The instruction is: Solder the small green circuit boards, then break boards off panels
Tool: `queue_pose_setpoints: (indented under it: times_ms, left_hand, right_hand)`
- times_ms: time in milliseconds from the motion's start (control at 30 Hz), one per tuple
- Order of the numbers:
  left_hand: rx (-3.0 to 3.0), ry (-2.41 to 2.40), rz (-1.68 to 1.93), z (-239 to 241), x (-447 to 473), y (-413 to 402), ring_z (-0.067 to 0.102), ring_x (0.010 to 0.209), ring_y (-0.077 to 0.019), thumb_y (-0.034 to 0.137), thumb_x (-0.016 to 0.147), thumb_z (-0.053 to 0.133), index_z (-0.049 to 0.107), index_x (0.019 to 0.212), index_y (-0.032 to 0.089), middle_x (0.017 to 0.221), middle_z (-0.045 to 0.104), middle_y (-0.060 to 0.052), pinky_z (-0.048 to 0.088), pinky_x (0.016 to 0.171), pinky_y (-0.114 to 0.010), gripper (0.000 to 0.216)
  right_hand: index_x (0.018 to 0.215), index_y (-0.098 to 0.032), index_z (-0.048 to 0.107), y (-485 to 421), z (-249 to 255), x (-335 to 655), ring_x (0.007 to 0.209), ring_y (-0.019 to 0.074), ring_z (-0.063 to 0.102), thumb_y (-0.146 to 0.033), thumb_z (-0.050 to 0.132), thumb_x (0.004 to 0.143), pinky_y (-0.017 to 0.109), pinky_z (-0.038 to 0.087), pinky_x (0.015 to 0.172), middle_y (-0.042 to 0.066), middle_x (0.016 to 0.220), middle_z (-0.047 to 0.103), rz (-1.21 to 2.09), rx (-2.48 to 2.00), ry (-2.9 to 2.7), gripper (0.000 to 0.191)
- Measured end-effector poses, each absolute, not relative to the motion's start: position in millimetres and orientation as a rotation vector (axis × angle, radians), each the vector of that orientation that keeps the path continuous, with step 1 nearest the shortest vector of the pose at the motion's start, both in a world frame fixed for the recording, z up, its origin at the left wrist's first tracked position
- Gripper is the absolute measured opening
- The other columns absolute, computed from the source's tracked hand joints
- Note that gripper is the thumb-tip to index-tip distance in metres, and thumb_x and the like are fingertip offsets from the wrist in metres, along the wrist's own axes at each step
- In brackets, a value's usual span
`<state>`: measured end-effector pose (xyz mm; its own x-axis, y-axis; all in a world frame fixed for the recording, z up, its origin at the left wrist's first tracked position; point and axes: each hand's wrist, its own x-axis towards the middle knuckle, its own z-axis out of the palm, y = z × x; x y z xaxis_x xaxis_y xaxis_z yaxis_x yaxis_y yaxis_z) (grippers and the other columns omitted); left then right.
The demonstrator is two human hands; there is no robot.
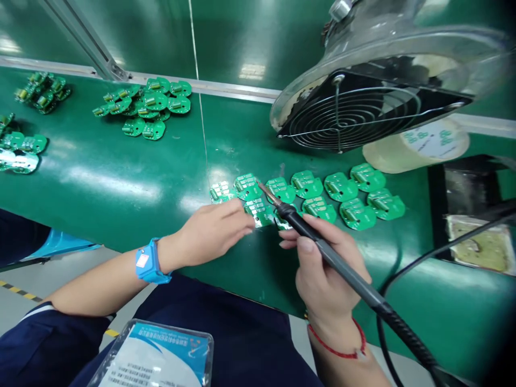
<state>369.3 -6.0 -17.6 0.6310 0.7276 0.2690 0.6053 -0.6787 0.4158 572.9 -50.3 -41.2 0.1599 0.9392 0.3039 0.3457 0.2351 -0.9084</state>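
Observation:
My right hand (pixel 328 263) is closed around the grey handle of a soldering iron (pixel 342 266), held like a pen. The iron's tip lies at the edge of a green circuit board (pixel 245 185). My left hand (pixel 215 231) has its fingers bent and pressed together beside another circuit board (pixel 260 212); whatever its fingertips hold is hidden. A third circuit board (pixel 220 191) shows just beyond my left knuckles. More boards, joined in pairs, run to the right in two rows, such as this circuit board (pixel 357 214). A blue strap (pixel 150 262) circles my left wrist.
A fume fan (pixel 342 115) with a wire grille overhangs the boards. Behind them lies a roll of tape (pixel 419 142). Far right, a dark stand holds a yellowish sponge (pixel 481 247), near the iron's black cable (pixel 435 250). Board piles (pixel 151 102) sit at the back left.

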Motion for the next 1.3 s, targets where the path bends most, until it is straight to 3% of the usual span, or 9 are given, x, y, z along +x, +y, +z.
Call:
queue_pose_setpoints:
  times_ms: [200,400,567,833,1067,1300]
  left_hand:
    - [2.657,0.969,0.653,-16,392,-14,0.052,0.066,-0.0121,0.026,0.099,0.037,0.060,0.085,0.014,0.076,0.057,-0.002,0.046,0.060,-0.024,0.029]
    - [2.792,1.021,0.752,-8,394,-9,0.050,0.067,-0.0130,0.026,0.098,0.042,0.058,0.080,0.016,0.074,0.058,-0.002,0.043,0.061,-0.025,0.026]
    - [2.815,1.202,0.744,7,362,-13,0.050,0.070,-0.0151,0.015,0.092,0.048,0.059,0.083,0.015,0.076,0.061,-0.003,0.042,0.065,-0.029,0.014]
    - [2.319,1.409,0.568,3,337,-50,0.048,0.060,-0.0084,0.007,0.086,0.050,0.058,0.084,0.014,0.071,0.057,0.001,0.039,0.057,-0.021,0.011]
    - [2.154,1.718,0.684,0,329,-58,0.044,0.060,-0.0088,0.009,0.083,0.049,0.056,0.076,0.016,0.065,0.049,0.003,0.036,0.057,-0.022,0.012]
    - [2.162,1.767,0.713,2,326,-57,0.043,0.057,-0.0087,0.009,0.081,0.048,0.055,0.073,0.016,0.062,0.047,0.003,0.035,0.054,-0.022,0.012]
  right_hand:
    - [0.124,-0.029,0.059,-47,-36,569,0.081,0.0159,0.070,-0.015,0.064,0.085,0.031,0.060,0.076,0.002,0.102,0.071,0.706,-1.216,-1.551,0.042]
    - [0.118,-0.027,0.062,-49,-34,569,0.082,0.0162,0.069,-0.019,0.065,0.085,0.031,0.059,0.076,0.003,0.106,0.070,0.698,-1.301,-1.504,0.034]
    - [0.115,-0.026,0.064,-51,-35,571,0.072,0.0166,0.067,-0.028,0.068,0.084,0.033,0.058,0.068,0.003,0.091,0.070,0.713,-1.425,-1.339,0.031]
    - [0.112,-0.023,0.067,-56,-38,585,0.064,0.0144,0.064,-0.031,0.065,0.086,0.030,0.055,0.058,0.003,0.085,0.069,0.751,-1.369,-1.263,0.027]
    - [0.100,-0.020,0.071,-61,-38,587,0.056,0.0127,0.063,-0.025,0.069,0.081,0.025,0.052,0.049,0.001,0.076,0.068,0.821,-1.202,-1.121,0.019]
    - [0.094,-0.020,0.071,-68,-44,590,0.051,0.0135,0.062,-0.027,0.066,0.083,0.023,0.050,0.041,0.002,0.072,0.069,0.974,-1.177,-1.366,0.014]
